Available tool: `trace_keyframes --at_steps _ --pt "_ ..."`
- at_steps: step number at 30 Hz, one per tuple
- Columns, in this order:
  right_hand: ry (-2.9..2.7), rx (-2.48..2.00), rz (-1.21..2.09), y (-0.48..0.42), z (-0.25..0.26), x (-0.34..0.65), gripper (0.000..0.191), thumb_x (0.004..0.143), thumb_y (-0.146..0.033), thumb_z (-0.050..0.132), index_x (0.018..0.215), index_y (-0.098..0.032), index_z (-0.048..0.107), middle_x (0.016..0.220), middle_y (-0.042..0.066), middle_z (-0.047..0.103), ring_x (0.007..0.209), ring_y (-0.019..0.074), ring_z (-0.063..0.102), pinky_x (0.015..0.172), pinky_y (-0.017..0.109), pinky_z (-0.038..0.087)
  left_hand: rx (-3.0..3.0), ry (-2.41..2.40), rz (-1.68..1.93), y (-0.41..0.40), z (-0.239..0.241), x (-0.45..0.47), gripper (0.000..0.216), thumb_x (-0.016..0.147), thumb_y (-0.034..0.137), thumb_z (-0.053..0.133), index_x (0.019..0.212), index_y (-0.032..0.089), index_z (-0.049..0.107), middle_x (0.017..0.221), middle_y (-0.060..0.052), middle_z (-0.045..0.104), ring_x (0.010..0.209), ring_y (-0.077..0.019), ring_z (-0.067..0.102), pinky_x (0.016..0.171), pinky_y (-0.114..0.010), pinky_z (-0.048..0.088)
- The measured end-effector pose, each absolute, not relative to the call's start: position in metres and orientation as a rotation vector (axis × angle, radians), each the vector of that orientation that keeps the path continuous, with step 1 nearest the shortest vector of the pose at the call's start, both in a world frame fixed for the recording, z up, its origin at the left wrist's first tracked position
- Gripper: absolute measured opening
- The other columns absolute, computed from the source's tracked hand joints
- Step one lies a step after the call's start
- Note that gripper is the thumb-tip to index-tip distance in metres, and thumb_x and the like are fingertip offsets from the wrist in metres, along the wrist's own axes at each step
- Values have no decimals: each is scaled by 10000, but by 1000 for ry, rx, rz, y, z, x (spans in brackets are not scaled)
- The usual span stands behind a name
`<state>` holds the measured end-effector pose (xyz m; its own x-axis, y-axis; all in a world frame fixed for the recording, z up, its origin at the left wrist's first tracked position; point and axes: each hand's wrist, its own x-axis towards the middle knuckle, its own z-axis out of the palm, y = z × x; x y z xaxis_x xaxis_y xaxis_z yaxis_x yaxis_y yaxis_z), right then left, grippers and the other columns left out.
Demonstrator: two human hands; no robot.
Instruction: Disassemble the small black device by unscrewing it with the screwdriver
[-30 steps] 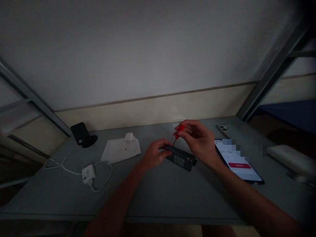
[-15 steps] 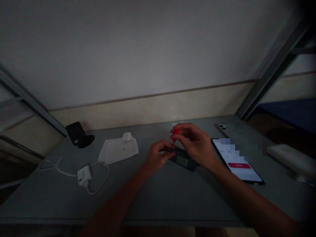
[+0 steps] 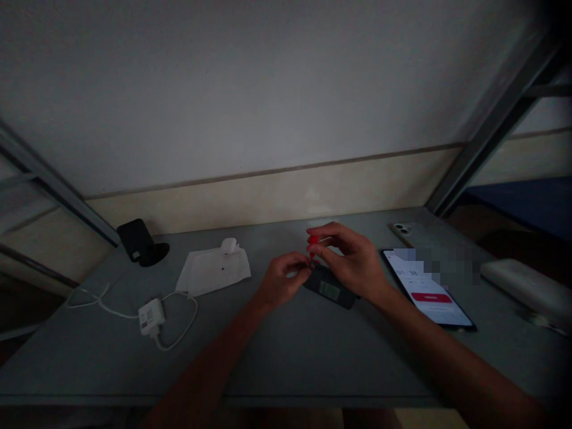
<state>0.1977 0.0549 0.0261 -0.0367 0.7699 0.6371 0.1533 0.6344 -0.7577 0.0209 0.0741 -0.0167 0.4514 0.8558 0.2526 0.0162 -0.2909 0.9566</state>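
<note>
Between the thumb and fingers of my right hand is the red handle of a small screwdriver, held nearly upright. Its lower end points down at the far left corner of a dark, flat, box-shaped device. That device lies at a slant on the desk and bears a pale green label or screen. My left hand is closed, its thumb and fingertips brought together around the screwdriver's lower end, at the device's corner. What those fingertips pinch is too small and dark to make out. The right hand covers the device's right end.
A lit phone lies right of the device, with another phone behind it and a white oblong object farther right. Leftward are a white paper bearing a white earbud case, a charger with cable and a black stand.
My left thumb has shifted from the device's edge up toward the screwdriver's lower end. The right hand still holds the screwdriver, slightly left of before. The whole view has shifted a little.
</note>
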Motion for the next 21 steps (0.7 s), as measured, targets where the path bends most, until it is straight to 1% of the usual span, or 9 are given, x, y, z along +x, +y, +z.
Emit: trace_keyframes --at_steps 2,6,9,11,13,15,18,19,21 --pt "-1553 -819 638 54 26 197 187 900 -252 707 1085 -226 704 1005 54 752 817 172 728 771 345 626 1656 769 982 73 -15 21 93 858 248 680 891 162 685 970 -69 738 974 -194 702 960 -366 536" --pt "-1595 -808 662 52 26 197 183 968 -231 595 1139 -219 659 1012 65 743 891 185 732 784 346 615 1650 729 972 73 -13 19 91 856 234 685 909 162 696 994 -73 744 997 -201 707 985 -374 531" --pt "-1689 -759 542 51 26 197 197 951 -221 620 1146 -233 643 1065 66 710 942 187 701 821 357 599 1662 740 962 74 -14 17 123 859 250 687 942 164 713 995 -70 748 983 -203 708 975 -376 537" --pt "-1731 -749 429 52 26 197 192 918 -214 667 1107 -241 649 1050 57 690 933 186 673 820 356 587 1672 745 962 76 -15 16 153 856 269 694 961 161 722 998 -71 750 977 -205 706 968 -375 539" --pt "-1728 -770 379 52 26 197 167 916 -196 658 1077 -241 649 1015 47 684 897 179 659 802 347 577 1676 729 961 77 -17 16 161 855 273 695 957 152 722 996 -78 747 981 -208 703 969 -372 536" --pt "-1712 -791 420 52 25 198 151 945 -171 594 1074 -235 640 990 41 688 857 168 664 781 335 569 1673 711 959 78 -17 16 140 856 257 688 940 147 712 990 -83 741 979 -207 702 967 -367 534" --pt "-1730 -789 525 50 25 199 177 985 -156 505 1090 -228 628 977 39 693 832 161 678 762 327 559 1694 711 951 77 -13 16 103 860 219 663 927 147 695 998 -80 732 978 -199 698 960 -355 534" --pt "-1751 -784 537 50 25 200 190 993 -160 492 1110 -229 625 997 44 694 854 165 681 774 332 557 1707 714 945 76 -11 16 97 863 208 653 928 148 691 997 -77 729 976 -196 697 957 -350 535" --pt "-1791 -767 483 50 26 200 201 988 -180 526 1153 -236 626 1062 62 683 932 185 672 822 353 552 1732 730 929 74 -7 16 103 870 189 630 946 149 687 988 -71 726 965 -189 695 949 -342 536"
